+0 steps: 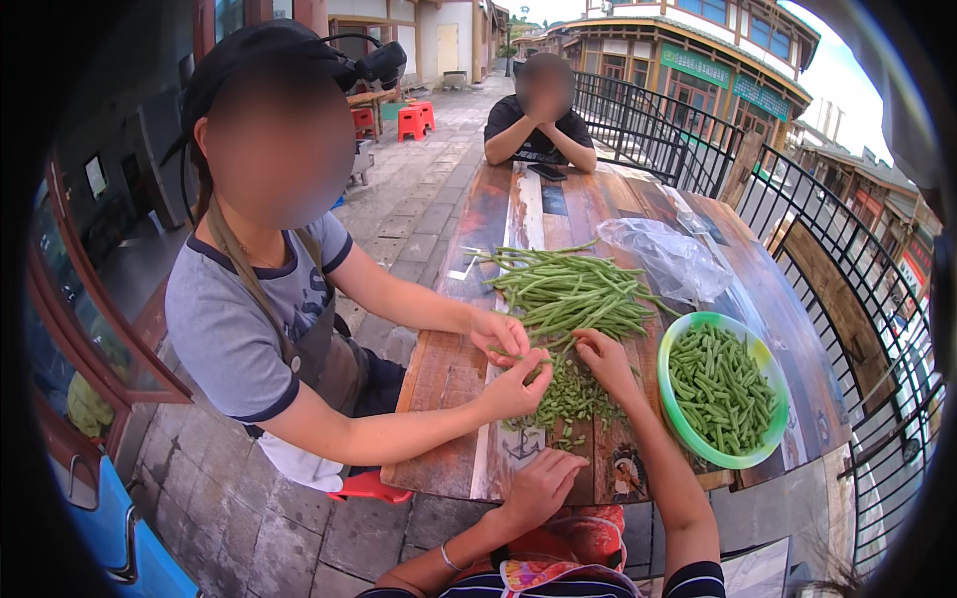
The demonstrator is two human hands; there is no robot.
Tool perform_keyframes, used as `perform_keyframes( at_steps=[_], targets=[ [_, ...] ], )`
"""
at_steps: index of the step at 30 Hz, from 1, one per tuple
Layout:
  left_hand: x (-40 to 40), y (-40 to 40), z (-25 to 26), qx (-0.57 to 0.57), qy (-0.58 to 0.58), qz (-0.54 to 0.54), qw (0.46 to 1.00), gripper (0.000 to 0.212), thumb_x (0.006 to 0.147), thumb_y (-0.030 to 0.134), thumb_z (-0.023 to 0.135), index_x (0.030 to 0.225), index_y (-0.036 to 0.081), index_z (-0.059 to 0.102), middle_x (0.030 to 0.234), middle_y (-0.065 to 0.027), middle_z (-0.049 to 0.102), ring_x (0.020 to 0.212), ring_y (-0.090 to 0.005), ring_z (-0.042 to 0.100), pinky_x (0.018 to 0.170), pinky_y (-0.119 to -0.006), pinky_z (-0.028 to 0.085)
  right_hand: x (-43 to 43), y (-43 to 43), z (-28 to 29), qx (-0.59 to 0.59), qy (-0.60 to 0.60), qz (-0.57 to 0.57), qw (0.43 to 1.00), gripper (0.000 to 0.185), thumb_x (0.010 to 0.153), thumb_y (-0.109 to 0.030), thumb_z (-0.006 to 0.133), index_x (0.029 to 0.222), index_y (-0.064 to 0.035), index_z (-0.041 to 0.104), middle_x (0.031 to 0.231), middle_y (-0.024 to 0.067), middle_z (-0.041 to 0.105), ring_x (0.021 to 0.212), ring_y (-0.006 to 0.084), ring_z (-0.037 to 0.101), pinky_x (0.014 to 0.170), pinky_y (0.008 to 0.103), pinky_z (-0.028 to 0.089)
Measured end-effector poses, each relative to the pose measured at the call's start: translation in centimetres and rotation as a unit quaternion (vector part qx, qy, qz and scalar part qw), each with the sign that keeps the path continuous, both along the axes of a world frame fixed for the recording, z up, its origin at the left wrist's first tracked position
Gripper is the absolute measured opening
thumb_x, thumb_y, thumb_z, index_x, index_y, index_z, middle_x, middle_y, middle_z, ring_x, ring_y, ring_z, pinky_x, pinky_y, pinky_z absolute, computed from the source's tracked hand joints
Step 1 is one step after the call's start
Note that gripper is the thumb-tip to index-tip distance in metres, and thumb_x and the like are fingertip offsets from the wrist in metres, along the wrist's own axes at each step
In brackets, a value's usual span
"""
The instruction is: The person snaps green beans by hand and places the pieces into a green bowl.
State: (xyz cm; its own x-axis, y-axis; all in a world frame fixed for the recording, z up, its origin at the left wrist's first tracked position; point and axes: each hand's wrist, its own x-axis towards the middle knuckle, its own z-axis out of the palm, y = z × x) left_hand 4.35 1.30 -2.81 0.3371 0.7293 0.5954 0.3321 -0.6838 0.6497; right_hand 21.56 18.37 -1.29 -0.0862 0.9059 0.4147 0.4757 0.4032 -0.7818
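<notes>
My right hand (pixel 604 362) reaches to the near edge of a pile of long green beans (pixel 572 288), its fingertips at a bean; whether it grips one I cannot tell. My left hand (pixel 542 482) rests near the table's front edge, below a printed anchor, its fingers together and partly hidden; I cannot tell whether anything is in it. Between my hands lie many short green bean pieces (pixel 572 396). To the right, a green and yellow plastic basin (pixel 665 396) holds broken bean lengths (pixel 721 389).
At the left, a person in an apron (pixel 321 366) holds a bean piece in both hands, close to mine. Another person (pixel 540 119) sits at the far end of the wooden table (pixel 441 366), near a phone (pixel 546 173). A clear plastic bag (pixel 669 258) lies behind the basin. A railing stands at right.
</notes>
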Motion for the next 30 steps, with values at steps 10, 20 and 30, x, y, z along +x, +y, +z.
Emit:
perform_keyframes(
  at_steps=[10,20,30],
  targets=[
    [-0.2,0.2,0.1,-0.006,-0.053,0.004,0.999,0.015,0.082,0.0,0.056,0.096,0.002,0.061,0.084,-0.0136,0.06,0.079,-0.0315,0.057,0.07,-0.037,0.047,0.0,-2.3,2.5,-0.079,0.132,0.022,0.988,0.023,0.086,-0.013,0.056,0.105,-0.001,0.063,0.082,0.0017,0.063,0.074,0.0069,0.055,0.067,0.0222,0.044],
    [-0.4,0.6,0.3,-0.383,-0.309,-0.171,0.854,0.032,0.098,0.018,0.043,0.124,0.001,0.049,0.109,-0.0049,0.058,0.095,-0.0093,0.053,0.086,-0.023,0.043,-1.0,-18.4,5.0,-0.027,0.023,0.101,0.994,0.014,0.08,0.0,0.06,0.094,-0.0037,0.061,0.091,0.0056,0.061,0.079,0.0147,0.057,0.069,0.0264,0.046],
    [-0.9,-0.5,2.5,-0.425,-0.355,-0.205,0.807,0.029,0.098,0.023,0.042,0.107,-0.001,0.054,0.077,-0.0022,0.053,0.074,-0.0095,0.05,0.07,-0.023,0.041,-1.7,-22.7,3.9,0.066,-0.171,0.19,0.965,0.02,0.075,-0.003,0.064,0.095,-0.0046,0.061,0.093,0.0093,0.057,0.085,0.0269,0.057,0.068,0.0351,0.049]
  ],
)
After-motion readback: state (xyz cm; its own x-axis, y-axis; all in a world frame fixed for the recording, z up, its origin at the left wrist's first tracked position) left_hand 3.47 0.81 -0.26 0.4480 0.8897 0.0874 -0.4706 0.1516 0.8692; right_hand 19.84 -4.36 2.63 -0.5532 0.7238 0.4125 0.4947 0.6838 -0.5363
